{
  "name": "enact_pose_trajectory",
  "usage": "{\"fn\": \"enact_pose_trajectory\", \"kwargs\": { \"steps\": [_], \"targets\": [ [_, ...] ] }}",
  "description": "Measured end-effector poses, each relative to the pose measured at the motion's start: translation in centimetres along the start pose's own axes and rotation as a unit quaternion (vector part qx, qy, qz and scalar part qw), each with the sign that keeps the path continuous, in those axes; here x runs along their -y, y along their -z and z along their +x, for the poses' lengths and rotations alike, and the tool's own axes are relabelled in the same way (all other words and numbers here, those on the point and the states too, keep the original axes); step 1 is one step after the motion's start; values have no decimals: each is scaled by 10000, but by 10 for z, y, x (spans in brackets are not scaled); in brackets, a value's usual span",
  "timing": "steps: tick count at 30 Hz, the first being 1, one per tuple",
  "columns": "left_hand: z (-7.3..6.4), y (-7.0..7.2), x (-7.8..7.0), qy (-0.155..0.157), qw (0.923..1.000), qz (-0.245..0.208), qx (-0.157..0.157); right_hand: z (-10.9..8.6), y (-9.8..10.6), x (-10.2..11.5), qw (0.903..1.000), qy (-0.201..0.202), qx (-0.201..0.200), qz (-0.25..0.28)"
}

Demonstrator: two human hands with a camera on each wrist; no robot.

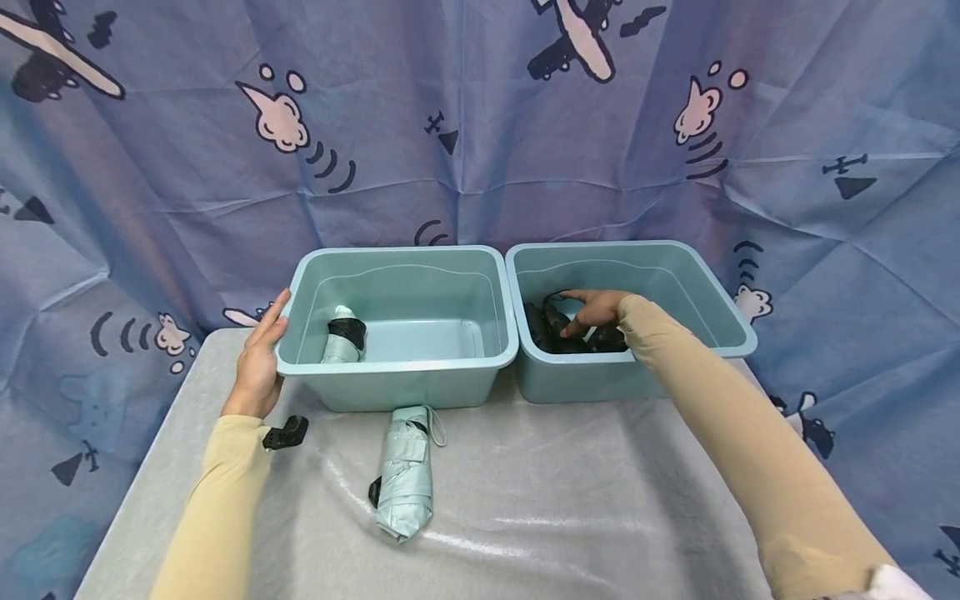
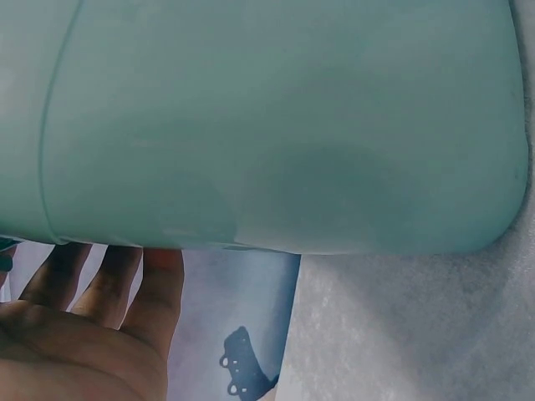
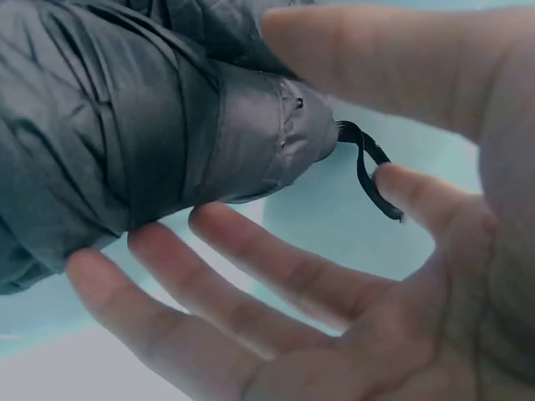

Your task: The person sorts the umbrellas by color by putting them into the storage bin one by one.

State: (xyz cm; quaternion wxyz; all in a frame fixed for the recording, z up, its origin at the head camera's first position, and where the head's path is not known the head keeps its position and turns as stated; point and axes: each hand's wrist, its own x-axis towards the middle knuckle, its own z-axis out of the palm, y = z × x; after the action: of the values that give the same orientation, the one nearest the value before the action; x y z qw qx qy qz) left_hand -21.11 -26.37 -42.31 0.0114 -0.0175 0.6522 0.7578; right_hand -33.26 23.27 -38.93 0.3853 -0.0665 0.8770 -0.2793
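My left hand (image 1: 258,367) lies with straight fingers against the left end of the left green bin (image 1: 405,379); in the left wrist view its fingers (image 2: 159,292) reach up to the bin's wall. Inside that bin is a light green folded umbrella (image 1: 341,348) with a black band. My right hand (image 1: 598,310) reaches into the right green bin (image 1: 577,382), over black folded umbrellas (image 1: 551,329). The right wrist view shows its fingers spread, fingertips at the edge of a black umbrella (image 3: 150,125) with a wrist loop (image 3: 368,167), the thumb across from them.
Another light green folded umbrella (image 1: 407,475) lies on the grey table (image 1: 540,517) in front of the left bin, its loop towards the bin. The bins stand side by side. A blue patterned curtain (image 1: 480,125) hangs behind the table.
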Motion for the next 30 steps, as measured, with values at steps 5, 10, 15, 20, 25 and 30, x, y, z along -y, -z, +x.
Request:
{"fn": "enact_pose_trajectory", "kwargs": {
  "steps": [5,10,15,20,25,30],
  "targets": [
    [0,-1,1,11,9999,-101,-7,-5,3,3,9979,30,119,633],
    [-1,0,1,-25,9999,-127,-22,-18,11,11,9968,164,70,777],
    [-2,0,1,-22,9998,-199,-1,-40,18,21,9945,226,77,1019],
    [-2,-1,0,6,9999,-123,-32,-63,15,26,9925,570,-121,1073],
    [-2,-1,0,21,10000,-35,-55,-86,8,28,9898,984,-428,942],
    [-2,-1,0,11,9999,-95,-39,-111,0,30,9830,1463,-750,813]
  ]
}}
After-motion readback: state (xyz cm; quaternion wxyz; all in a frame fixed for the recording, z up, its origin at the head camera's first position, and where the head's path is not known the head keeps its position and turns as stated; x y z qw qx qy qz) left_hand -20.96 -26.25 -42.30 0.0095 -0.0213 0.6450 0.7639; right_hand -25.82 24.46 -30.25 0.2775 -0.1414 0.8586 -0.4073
